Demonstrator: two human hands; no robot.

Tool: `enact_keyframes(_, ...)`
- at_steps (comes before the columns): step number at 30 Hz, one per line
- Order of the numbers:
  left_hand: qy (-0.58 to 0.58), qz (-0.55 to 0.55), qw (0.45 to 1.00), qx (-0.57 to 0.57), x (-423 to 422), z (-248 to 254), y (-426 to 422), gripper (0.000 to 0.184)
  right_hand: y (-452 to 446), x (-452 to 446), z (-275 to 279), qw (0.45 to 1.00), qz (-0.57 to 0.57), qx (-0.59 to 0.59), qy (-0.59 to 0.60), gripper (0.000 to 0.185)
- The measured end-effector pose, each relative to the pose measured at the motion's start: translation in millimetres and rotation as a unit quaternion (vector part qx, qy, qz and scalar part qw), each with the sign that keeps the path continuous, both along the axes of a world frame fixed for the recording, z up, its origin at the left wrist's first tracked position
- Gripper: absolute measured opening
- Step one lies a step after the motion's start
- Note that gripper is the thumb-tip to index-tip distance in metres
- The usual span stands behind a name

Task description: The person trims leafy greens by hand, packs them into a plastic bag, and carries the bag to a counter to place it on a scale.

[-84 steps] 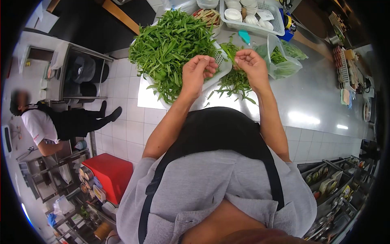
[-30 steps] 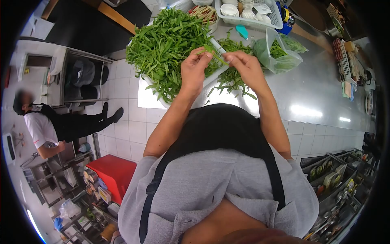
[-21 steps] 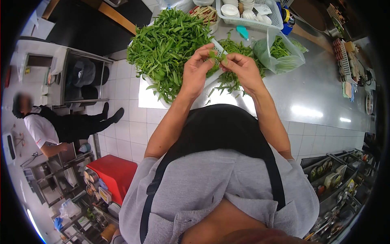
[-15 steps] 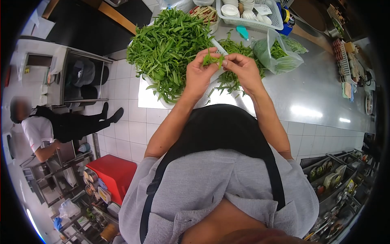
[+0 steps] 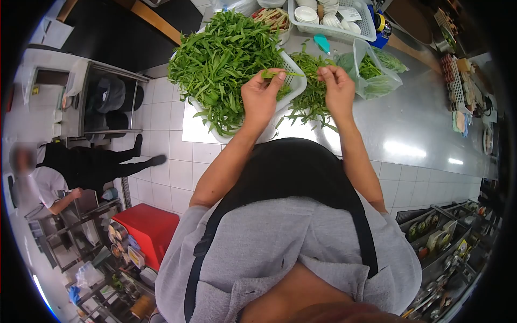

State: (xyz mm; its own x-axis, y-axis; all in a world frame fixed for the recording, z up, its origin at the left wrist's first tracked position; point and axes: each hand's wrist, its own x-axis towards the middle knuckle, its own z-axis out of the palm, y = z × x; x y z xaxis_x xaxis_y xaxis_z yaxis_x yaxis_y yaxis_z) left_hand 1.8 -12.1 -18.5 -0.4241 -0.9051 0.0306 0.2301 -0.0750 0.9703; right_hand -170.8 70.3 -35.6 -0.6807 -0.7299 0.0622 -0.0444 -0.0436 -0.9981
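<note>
My left hand (image 5: 261,98) pinches a sprig of leafy greens (image 5: 293,74) between thumb and forefinger; it looks like water spinach. It hovers at the right side of a white plastic basket (image 5: 299,89) heaped with the same leaves (image 5: 221,64). Apart from it, my right hand (image 5: 340,92) is also closed in a pinch, with a bit of green at its fingertips. Exactly what those fingers hold is hard to make out. Below and between both hands lies a smaller heap of stems and leaves (image 5: 309,106) on the steel counter (image 5: 409,118).
Right of the heap stands a clear plastic bag of greens (image 5: 379,85). A teal object (image 5: 322,43) lies behind, near a crate of white dishes (image 5: 371,35). A red box (image 5: 145,229) and a person (image 5: 75,169) are at the left.
My hands were together over the greens; they have moved apart, the right one to the right. The sprig now stretches out from my left fingers. The person at the left has shifted.
</note>
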Motion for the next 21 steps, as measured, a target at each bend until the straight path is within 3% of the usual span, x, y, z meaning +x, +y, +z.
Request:
enact_keyframes(1,0.0,0.0,1.0,-0.011,4,1,-3,0.017,5,-12,-5,0.988,0.004,0.072,0.139,0.019)
enact_keyframes(3,0.012,-0.01,1.0,-0.019,7,5,-3,0.014,13,-28,-10,0.891,0.013,0.208,0.403,0.021)
enact_keyframes(4,0.018,-0.016,0.999,-0.023,9,7,-4,0.012,14,-25,-11,0.886,0.005,0.285,0.365,0.025)
enact_keyframes(7,0.008,-0.007,1.0,-0.025,25,12,-6,0.011,10,-19,-2,0.895,-0.013,0.114,0.432,0.025)
enact_keyframes(10,0.011,0.095,0.995,-0.02,65,16,-13,0.012,1,-5,25,0.939,0.058,0.082,0.33,0.022)
enact_keyframes(13,0.091,0.123,0.988,0.02,104,14,-27,0.014,-21,8,31,0.941,0.144,0.08,0.296,0.018)
enact_keyframes(14,0.097,0.121,0.987,0.031,110,13,-27,0.013,-33,12,24,0.935,0.174,0.06,0.304,0.016)
enact_keyframes(17,0.115,0.109,0.985,0.061,115,19,-24,0.012,-69,27,4,0.852,0.3,0.18,0.391,0.017)
enact_keyframes(20,0.124,0.102,0.983,0.093,107,13,-19,0.012,-108,49,-37,0.786,0.297,0.282,0.462,0.017)
enact_keyframes(21,0.134,0.094,0.981,0.105,106,11,-17,0.013,-112,52,-37,0.8,0.304,0.282,0.434,0.017)
